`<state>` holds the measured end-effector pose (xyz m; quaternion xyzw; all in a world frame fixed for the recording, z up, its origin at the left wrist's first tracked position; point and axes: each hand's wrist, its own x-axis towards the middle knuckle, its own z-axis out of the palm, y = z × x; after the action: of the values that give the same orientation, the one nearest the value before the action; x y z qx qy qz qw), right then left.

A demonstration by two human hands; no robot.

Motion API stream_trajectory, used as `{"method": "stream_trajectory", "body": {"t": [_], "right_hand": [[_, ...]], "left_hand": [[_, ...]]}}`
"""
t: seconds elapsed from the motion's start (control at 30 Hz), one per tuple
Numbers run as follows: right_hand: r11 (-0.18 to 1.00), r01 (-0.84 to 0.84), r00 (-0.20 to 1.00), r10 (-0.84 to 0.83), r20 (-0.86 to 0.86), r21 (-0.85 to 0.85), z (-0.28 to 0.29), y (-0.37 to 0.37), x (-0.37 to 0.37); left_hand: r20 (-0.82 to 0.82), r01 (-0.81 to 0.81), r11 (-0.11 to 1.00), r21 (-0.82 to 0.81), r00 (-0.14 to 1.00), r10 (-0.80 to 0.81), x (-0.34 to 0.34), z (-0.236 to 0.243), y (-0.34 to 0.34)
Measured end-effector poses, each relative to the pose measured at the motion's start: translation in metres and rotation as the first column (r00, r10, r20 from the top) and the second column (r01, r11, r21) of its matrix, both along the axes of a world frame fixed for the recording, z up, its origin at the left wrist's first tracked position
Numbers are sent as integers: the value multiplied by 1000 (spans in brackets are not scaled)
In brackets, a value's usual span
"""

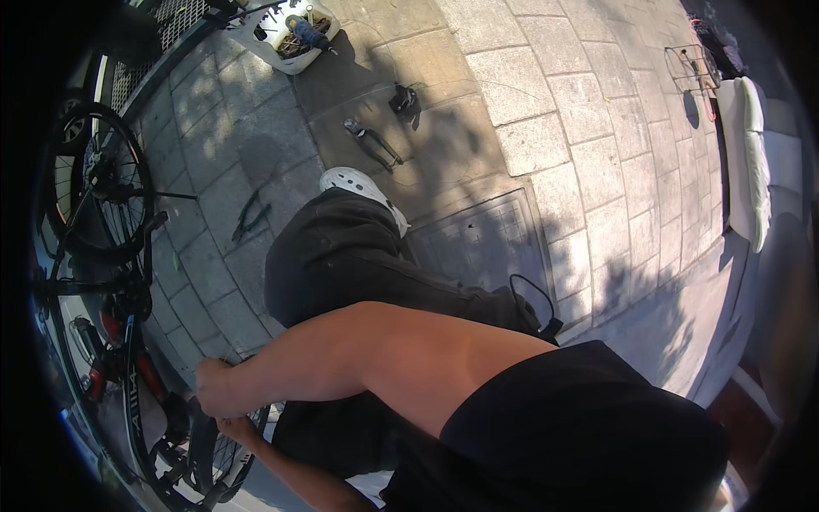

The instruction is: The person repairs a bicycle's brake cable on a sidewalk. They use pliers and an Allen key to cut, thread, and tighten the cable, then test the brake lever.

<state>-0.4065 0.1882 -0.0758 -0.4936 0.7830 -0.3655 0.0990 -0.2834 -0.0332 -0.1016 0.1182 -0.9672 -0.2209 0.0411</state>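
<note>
A dark bicycle [98, 290] with red parts stands along the left side. My right forearm crosses my dark-trousered legs, and my right hand [215, 386] is closed at the bicycle's lower part, beside the black tyre and spoked wheel [229, 465]; what it grips is hidden. Just below it my left hand [239, 428] reaches to the same wheel, its fingertips mostly hidden behind the right hand and bicycle parts. Green-handled pliers [252, 213] lie on the paving beside the bicycle.
Metal cutters [371, 145] and a small black object [403, 100] lie ahead of my white shoe [358, 183]. Beyond are a white container [290, 61] with a blue drill [307, 32], and at the right white cushions [746, 162] and a wire rack [687, 64].
</note>
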Motion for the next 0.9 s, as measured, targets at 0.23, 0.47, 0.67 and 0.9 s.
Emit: {"method": "stream_trajectory", "body": {"t": [0.23, 0.47, 0.67, 0.9], "right_hand": [[797, 581, 786, -602, -139, -164, -15, -31, -21], [958, 195, 881, -77, 467, -210, 4, 45, -13], [987, 95, 971, -63, 230, -131, 11, 62, -15], [993, 96, 995, -96, -3, 68, 22, 88, -17]], "left_hand": [[6, 162, 987, -10, 987, -162, -58, 3, 24], [-107, 107, 962, 250, 991, -83, -36, -10, 38], [-171, 148, 927, 346, 981, -93, -32, -6, 43], [-81, -49, 949, 311, 994, 78, -34, 9, 73]]}}
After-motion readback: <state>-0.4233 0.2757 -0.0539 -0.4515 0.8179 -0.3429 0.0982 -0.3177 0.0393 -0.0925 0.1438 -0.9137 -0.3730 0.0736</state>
